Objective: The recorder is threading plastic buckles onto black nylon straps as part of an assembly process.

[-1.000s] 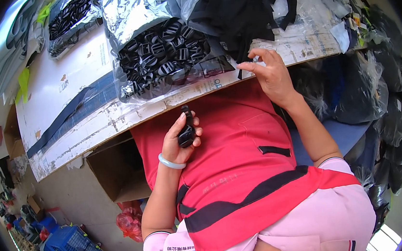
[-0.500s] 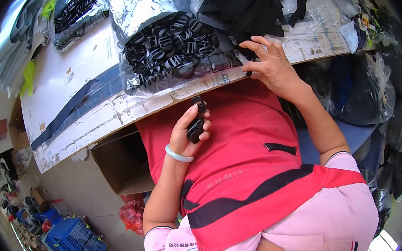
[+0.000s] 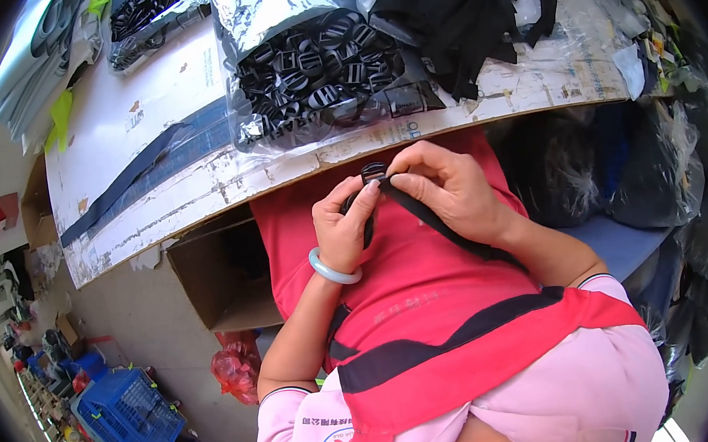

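drawn in since the earlier frame, the right hand now sits just beside the left hand, bringing strap to buckle. left fingers pinch a black buckle near the dial's centre; right fingers pinch a black strap trailing toward four o'clock over the red apron. beyond, on the desk, bagged buckles lie at twelve, black cloth at one.
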Demonstrator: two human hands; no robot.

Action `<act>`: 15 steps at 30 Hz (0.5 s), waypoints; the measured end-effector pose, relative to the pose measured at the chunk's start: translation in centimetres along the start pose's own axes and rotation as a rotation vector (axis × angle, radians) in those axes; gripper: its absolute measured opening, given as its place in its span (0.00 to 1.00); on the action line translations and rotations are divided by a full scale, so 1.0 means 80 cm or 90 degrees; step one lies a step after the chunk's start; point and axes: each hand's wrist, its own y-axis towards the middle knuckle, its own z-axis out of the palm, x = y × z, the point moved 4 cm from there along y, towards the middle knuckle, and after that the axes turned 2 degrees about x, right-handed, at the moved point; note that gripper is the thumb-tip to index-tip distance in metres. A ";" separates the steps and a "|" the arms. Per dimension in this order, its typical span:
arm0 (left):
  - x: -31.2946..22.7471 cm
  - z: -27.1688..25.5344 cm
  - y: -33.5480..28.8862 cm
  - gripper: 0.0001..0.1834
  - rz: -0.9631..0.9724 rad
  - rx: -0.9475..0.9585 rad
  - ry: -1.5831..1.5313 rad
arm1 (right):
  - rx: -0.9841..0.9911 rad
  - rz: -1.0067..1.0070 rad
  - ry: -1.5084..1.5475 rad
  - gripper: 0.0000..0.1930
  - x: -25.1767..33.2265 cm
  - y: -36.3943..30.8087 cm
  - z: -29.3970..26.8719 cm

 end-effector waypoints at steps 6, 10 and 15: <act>-0.007 0.000 -0.005 0.10 0.190 -0.007 0.165 | 0.003 0.286 0.292 0.09 -0.051 -0.005 0.008; -0.008 0.000 -0.003 0.11 0.283 -0.028 0.281 | -0.012 0.285 0.370 0.09 -0.060 -0.001 0.014; -0.017 0.002 -0.006 0.13 0.429 -0.035 0.453 | -0.085 0.203 0.445 0.10 -0.067 0.004 0.023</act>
